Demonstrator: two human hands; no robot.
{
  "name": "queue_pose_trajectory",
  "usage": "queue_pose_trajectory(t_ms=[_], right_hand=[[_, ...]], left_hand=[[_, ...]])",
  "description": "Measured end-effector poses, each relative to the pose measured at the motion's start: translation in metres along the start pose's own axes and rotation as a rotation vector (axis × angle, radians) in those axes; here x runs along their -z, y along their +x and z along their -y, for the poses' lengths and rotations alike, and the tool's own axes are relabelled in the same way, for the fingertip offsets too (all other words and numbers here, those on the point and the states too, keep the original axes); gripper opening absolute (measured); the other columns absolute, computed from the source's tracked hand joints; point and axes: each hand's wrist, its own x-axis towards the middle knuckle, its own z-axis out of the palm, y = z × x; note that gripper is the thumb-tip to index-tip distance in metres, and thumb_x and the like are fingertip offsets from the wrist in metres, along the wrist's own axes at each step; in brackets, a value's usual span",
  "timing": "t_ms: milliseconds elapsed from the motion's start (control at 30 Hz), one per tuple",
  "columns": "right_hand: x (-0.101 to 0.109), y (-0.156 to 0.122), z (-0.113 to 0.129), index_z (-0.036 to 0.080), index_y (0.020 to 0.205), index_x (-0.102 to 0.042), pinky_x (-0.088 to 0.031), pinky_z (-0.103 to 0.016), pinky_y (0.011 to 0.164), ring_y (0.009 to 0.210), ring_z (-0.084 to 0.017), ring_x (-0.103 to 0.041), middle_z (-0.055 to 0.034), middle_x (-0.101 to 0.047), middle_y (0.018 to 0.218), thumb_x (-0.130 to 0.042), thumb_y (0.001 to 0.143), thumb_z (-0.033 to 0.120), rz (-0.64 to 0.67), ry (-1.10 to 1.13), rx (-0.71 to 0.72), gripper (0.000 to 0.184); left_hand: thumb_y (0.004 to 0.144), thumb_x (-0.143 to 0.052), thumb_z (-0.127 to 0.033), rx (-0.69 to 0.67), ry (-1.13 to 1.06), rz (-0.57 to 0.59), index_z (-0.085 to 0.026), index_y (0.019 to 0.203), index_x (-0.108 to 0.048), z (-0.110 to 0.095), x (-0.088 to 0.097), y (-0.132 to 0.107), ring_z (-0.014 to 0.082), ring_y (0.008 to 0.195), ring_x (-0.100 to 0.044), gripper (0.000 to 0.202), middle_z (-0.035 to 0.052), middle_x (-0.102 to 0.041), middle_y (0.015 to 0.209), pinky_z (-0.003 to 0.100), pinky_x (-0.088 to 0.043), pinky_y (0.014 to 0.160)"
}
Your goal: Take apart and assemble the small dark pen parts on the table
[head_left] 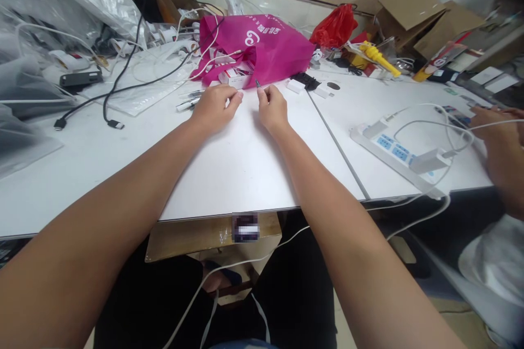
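Note:
Near the middle of the white table (241,174), my left hand (216,109) rests with its fingers curled and the thumb lying forward. Whether anything is inside it is hidden. My right hand (273,108) is closed in a pinch a short way to the right. A small, thin dark piece (257,83) sticks up from its fingertips; its kind is too small to tell. Several slim silver and white pen-like tools (189,102) lie just left of my left hand. Behind both hands lies a magenta bag (282,46), with a white box (235,77) showing at its opening.
Black cables (117,84) and plastic bags (30,98) spread across the left. White adapters (295,86) lie beyond my right hand. A power strip (393,147) with plugged-in chargers stands at right, near another person's hand (497,122). A red bag (336,26) and cardboard boxes (409,11) sit behind.

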Motion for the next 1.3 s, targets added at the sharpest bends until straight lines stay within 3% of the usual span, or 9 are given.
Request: queue_pose_trajectory(t_ms=[233, 367, 533, 700, 833, 967, 1067, 1200, 1300], right_hand=[[-0.007, -0.002, 0.007, 0.024, 0.088, -0.061, -0.057, -0.041, 0.096, 0.091, -0.022, -0.066, -0.0032, -0.062, 0.081, -0.045, 0.106, 0.08, 0.063, 0.155, -0.079, 0.061], [-0.014, -0.004, 0.007, 0.024, 0.096, -0.06, -0.056, -0.034, 0.088, 0.09, -0.019, -0.065, -0.0016, -0.062, 0.086, -0.054, 0.105, 0.075, 0.087, 0.232, -0.111, 0.052], [-0.018, -0.013, 0.026, 0.025, 0.089, -0.058, -0.052, -0.028, 0.071, 0.08, -0.017, -0.06, -0.0004, -0.056, 0.078, -0.061, 0.105, 0.07, 0.188, 0.363, -0.167, 0.047], [-0.015, -0.02, 0.045, 0.026, 0.086, -0.052, -0.037, -0.023, 0.052, 0.06, -0.011, -0.046, 0.004, -0.047, 0.071, -0.065, 0.102, 0.071, 0.278, 0.543, -0.294, 0.05], [-0.015, -0.02, 0.048, 0.025, 0.086, -0.05, -0.03, -0.021, 0.046, 0.054, -0.008, -0.038, 0.0053, -0.049, 0.07, -0.07, 0.102, 0.066, 0.356, 0.603, -0.353, 0.048], [-0.017, -0.02, 0.044, 0.025, 0.087, -0.053, -0.039, -0.023, 0.049, 0.057, -0.01, -0.043, 0.005, -0.049, 0.07, -0.07, 0.102, 0.066, 0.386, 0.493, -0.282, 0.047], [-0.018, -0.021, 0.042, 0.024, 0.093, -0.06, -0.051, -0.026, 0.062, 0.066, -0.013, -0.052, 0.0035, -0.052, 0.073, -0.065, 0.103, 0.069, 0.371, 0.359, -0.18, 0.047], [-0.018, -0.021, 0.039, 0.023, 0.098, -0.064, -0.055, -0.03, 0.084, 0.085, -0.016, -0.062, -0.0006, -0.063, 0.087, -0.062, 0.106, 0.066, 0.335, 0.244, -0.064, 0.044], [-0.019, -0.02, 0.036, 0.024, 0.101, -0.063, -0.055, -0.032, 0.092, 0.094, -0.017, -0.066, -0.0027, -0.069, 0.1, -0.061, 0.106, 0.064, 0.307, 0.213, -0.026, 0.04]], left_hand=[[0.1, -0.072, -0.028, 0.115, -0.091, -0.019, -0.022, 0.08, -0.078, -0.005, -0.006, -0.002, 0.0239, 0.083, -0.062, 0.022, 0.0038, -0.065, 0.074, 0.037, -0.05, 0.089], [0.102, -0.071, -0.036, 0.238, -0.247, -0.062, -0.021, 0.084, -0.075, 0.005, -0.017, 0.003, 0.0217, 0.085, -0.065, 0.024, 0.0051, -0.071, 0.082, 0.032, -0.052, 0.081], [0.106, -0.064, -0.037, 0.376, -0.519, -0.035, -0.021, 0.091, -0.073, 0.004, -0.026, 0.006, 0.0195, 0.085, -0.065, 0.024, 0.0081, -0.074, 0.096, 0.027, -0.05, 0.065], [0.108, -0.067, -0.04, 0.404, -0.665, 0.044, -0.02, 0.094, -0.071, -0.01, -0.022, 0.003, 0.0185, 0.085, -0.068, 0.024, 0.005, -0.07, 0.089, 0.03, -0.054, 0.076], [0.102, -0.075, -0.045, 0.401, -0.669, -0.023, -0.022, 0.096, -0.071, -0.007, -0.021, 0.003, 0.0196, 0.088, -0.07, 0.025, 0.004, -0.072, 0.09, 0.035, -0.056, 0.085], [0.097, -0.08, -0.052, 0.421, -0.609, -0.12, -0.023, 0.089, -0.066, 0.006, -0.023, 0.007, 0.0228, 0.094, -0.072, 0.033, 0.0047, -0.071, 0.09, 0.038, -0.057, 0.087], [0.094, -0.081, -0.057, 0.431, -0.564, -0.174, -0.024, 0.087, -0.061, 0.012, -0.023, 0.009, 0.0249, 0.102, -0.073, 0.04, 0.0054, -0.071, 0.091, 0.038, -0.057, 0.088], [0.093, -0.083, -0.058, 0.448, -0.574, -0.166, -0.024, 0.088, -0.059, 0.009, -0.022, 0.008, 0.027, 0.108, -0.073, 0.042, 0.0062, -0.07, 0.093, 0.041, -0.059, 0.09], [0.096, -0.08, -0.054, 0.469, -0.625, -0.12, -0.023, 0.095, -0.065, 0.0, -0.02, 0.006, 0.0282, 0.113, -0.074, 0.034, 0.0081, -0.073, 0.1, 0.042, -0.06, 0.092]])
